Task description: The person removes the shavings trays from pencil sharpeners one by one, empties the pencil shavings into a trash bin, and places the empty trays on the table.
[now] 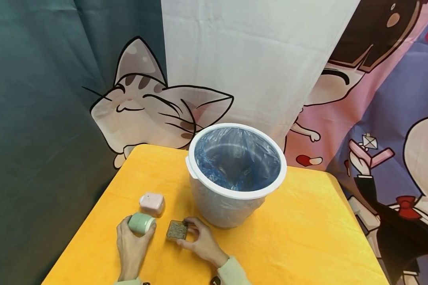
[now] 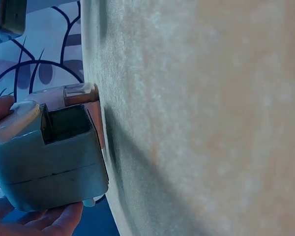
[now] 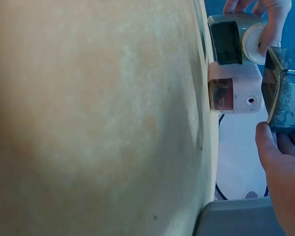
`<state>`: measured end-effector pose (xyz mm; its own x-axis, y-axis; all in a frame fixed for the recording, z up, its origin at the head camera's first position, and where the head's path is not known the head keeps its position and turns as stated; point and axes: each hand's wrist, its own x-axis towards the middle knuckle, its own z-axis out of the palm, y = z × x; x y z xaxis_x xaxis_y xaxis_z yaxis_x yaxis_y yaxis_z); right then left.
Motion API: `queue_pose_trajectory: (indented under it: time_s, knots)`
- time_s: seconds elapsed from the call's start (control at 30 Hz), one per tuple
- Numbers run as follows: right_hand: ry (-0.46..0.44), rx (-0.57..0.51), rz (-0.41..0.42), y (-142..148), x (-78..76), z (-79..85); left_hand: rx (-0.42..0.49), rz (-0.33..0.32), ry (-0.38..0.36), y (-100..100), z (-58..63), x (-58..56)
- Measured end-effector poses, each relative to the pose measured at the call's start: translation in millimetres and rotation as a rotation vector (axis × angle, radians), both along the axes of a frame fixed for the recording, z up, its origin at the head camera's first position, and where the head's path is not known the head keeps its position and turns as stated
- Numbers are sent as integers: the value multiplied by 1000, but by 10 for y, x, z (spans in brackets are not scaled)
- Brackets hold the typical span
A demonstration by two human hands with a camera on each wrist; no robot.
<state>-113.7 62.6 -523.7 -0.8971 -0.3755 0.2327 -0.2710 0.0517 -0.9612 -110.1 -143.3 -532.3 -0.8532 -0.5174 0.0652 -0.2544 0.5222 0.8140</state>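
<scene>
My left hand [image 1: 131, 246] grips a green pencil sharpener [image 1: 139, 223] between thumb and fingers, its white end turned right. A dark rectangular opening shows in the sharpener's body [image 2: 69, 123] in the left wrist view. To its right, my right hand [image 1: 204, 244] pinches a small clear shavings box [image 1: 176, 230] by its edges, thumb on the near side. Grey-brown shavings fill much of this box. Just beyond the green sharpener, a pink pencil sharpener [image 1: 152, 203] sits on the table. The right wrist view shows its pencil hole and clear shavings window [image 3: 222, 94].
A large white bucket [image 1: 237, 194] lined with a blue plastic bag stands beyond my right hand, its mouth upward. The yellow-covered table [image 1: 306, 237] runs back to printed curtains [image 1: 264, 51] with a cartoon cat and figures.
</scene>
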Motion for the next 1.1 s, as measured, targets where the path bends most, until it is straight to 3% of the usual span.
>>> queue_pose_trajectory:
  time_s: [0.23,0.27,0.37,0.47,0.5,0.87,1.1]
  knots:
    - [31,15,-13,108,-63,-227,4,-7,-11,17,-10,-13]
    - [58,25,-16,117,-98,-352,5,-5,-10,18,-14,-17]
    - [81,30,-11,141,-116,-370,10,-7,-9,23,-32,-34]
    - [63,15,-13,155,-118,-363,15,-17,-3,29,-51,-43]
    - [30,1,-14,163,-85,-246,16,-19,-1,31,-58,-44]
    - [-4,-31,-30,219,-29,-252,-19,-36,-16,46,-70,-74]
    - [-18,-117,-1,240,68,-65,-29,-45,-11,65,-33,-51]
